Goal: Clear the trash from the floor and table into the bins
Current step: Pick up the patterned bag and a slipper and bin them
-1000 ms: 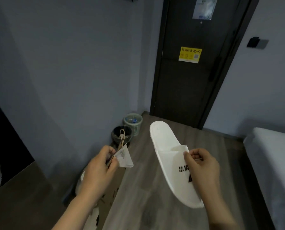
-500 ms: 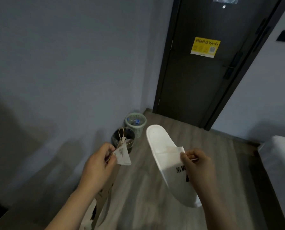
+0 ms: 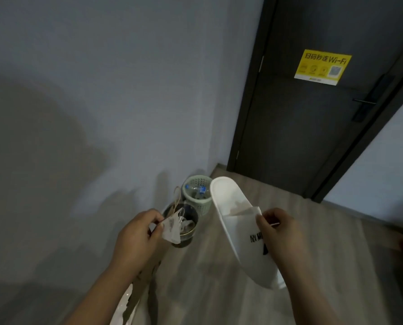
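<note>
My left hand (image 3: 138, 238) pinches a white paper receipt (image 3: 171, 231) and the twine handle of a brown paper bag (image 3: 146, 275) that hangs below my wrist. My right hand (image 3: 281, 233) grips the strap edge of a white disposable slipper (image 3: 231, 207) with black print, held toe up. Ahead on the floor by the wall stand two bins: a dark round bin (image 3: 191, 238) with white paper inside, and behind it a pale green mesh bin (image 3: 201, 205) holding a plastic bottle.
A grey wall fills the left. A dark door (image 3: 313, 125) with a yellow Wi-Fi sticker (image 3: 322, 66) stands at the right. Wood-look flooring (image 3: 219, 289) runs between me and the bins.
The view has moved closer to the bins and turned left, so the bed has left the frame. Both hands keep their holds on the bag and the slipper.
</note>
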A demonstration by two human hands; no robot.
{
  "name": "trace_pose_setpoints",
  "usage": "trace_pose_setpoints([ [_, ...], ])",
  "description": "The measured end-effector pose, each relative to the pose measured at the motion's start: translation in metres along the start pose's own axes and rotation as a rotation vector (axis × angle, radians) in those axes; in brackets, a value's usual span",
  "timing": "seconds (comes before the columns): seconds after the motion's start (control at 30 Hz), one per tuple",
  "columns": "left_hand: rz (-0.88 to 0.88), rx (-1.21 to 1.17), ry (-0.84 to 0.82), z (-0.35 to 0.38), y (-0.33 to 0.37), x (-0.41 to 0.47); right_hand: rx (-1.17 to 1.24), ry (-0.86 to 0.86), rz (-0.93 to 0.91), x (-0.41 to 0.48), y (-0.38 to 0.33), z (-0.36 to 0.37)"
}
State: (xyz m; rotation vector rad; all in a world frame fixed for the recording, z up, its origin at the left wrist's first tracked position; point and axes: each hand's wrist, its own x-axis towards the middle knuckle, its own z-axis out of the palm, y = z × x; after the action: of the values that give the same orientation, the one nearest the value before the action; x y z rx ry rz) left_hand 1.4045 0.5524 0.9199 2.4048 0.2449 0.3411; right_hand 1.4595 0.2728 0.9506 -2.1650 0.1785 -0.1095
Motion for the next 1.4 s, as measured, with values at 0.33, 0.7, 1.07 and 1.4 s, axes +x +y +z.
trace_pose_setpoints([
  [0.33, -0.091, -0.006, -0.034, 0.042, -0.026, 0.142, -0.042, -0.021, 0.051, 0.138, -0.008, 0.066],
  [0.7, -0.155, -0.013, -0.212, 0.121, -0.101, 0.321, -0.151, -0.026, 0.178, 0.277, -0.011, 0.15],
  [1.07, -0.222, 0.086, -0.416, 0.214, -0.173, 0.421, -0.188, -0.106, 0.333, 0.365, 0.03, 0.225],
  [1.4, -0.248, 0.174, -0.475, 0.325, -0.255, 0.438, -0.24, -0.247, 0.461, 0.408, 0.124, 0.295],
])
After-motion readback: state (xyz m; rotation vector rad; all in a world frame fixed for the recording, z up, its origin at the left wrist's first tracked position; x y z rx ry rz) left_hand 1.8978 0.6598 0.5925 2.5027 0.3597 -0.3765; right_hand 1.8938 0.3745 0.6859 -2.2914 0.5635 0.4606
